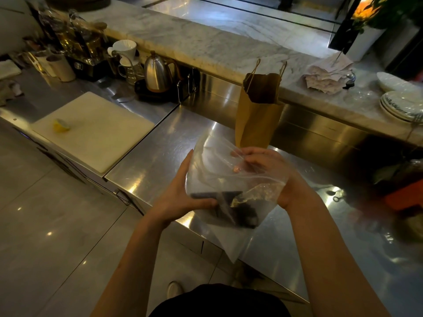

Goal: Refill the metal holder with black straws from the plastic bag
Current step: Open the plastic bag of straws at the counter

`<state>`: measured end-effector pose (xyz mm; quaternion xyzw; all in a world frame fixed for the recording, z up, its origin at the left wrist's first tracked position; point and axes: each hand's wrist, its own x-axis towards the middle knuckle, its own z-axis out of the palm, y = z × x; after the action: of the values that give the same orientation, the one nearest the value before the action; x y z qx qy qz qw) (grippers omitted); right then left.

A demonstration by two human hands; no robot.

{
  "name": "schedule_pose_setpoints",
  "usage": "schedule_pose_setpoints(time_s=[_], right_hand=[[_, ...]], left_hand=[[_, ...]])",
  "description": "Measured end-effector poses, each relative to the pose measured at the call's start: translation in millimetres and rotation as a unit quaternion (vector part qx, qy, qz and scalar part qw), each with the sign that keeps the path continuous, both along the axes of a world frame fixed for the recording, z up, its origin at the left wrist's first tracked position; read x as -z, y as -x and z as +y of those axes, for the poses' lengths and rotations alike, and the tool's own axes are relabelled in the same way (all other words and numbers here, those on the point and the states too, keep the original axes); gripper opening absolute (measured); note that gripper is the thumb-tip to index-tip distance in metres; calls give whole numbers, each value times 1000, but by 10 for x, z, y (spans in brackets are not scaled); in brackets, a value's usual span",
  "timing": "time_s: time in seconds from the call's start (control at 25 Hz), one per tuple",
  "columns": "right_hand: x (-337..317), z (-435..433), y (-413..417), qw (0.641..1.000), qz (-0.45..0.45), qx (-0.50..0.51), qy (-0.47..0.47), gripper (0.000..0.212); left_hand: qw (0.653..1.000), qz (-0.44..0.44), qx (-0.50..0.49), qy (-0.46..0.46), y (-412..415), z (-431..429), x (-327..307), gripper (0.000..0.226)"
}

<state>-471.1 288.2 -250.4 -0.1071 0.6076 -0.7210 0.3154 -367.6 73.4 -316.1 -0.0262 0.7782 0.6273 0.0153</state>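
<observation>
One plastic bag (217,165), black straws (240,213) inside, gripped by left hand (183,193) and right hand (263,165), steel counter (160,156), marble ledge (206,42)

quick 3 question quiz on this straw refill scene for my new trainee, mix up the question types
1. Multiple choice: what stands upright on the steel counter just beyond the held plastic bag?
A. a blender
B. a brown paper bag
C. a cardboard box

2. True or false: the black straws have already been taken out of the plastic bag.

3. Fill in: the lemon piece lies on the white ____.

Key
1. B
2. False: they lie in the bag's lower part.
3. cutting board
</observation>
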Motion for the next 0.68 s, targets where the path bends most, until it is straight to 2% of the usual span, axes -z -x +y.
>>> schedule_pose_setpoints(time_s=[0.12, 0.2, 0.28, 0.4, 0.52, 0.6, 0.68], right_hand=[[-13, 16, 9, 1000, -15, -21, 6, 34], [-32, 13, 43, 1000, -17, -7, -2, 33], [-66, 17, 60, 999, -41, 21, 5, 31], [-52, 65, 31, 995, -62, 55, 53, 21], [-21, 88, 25, 983, -120, 77, 115, 32], [-10, 88, 29, 985, -113, 86, 94, 43], [8, 89, 24, 992, -69, 88, 60, 45]], left_hand=[[1000, -4, 25, 1, 10, 52, 50, 94], [999, -14, 28, -32, 4, 78, 68, 79], [997, -9, 8, -73, 1, 95, 67, 55], [995, -4, -53, -86, 12, 90, 25, 20], [992, -2, -72, -104, 29, 76, 34, 20], [986, -4, -109, -123, 43, 60, 42, 24], [977, -16, -151, -147, 53, 19, 79, 28]])
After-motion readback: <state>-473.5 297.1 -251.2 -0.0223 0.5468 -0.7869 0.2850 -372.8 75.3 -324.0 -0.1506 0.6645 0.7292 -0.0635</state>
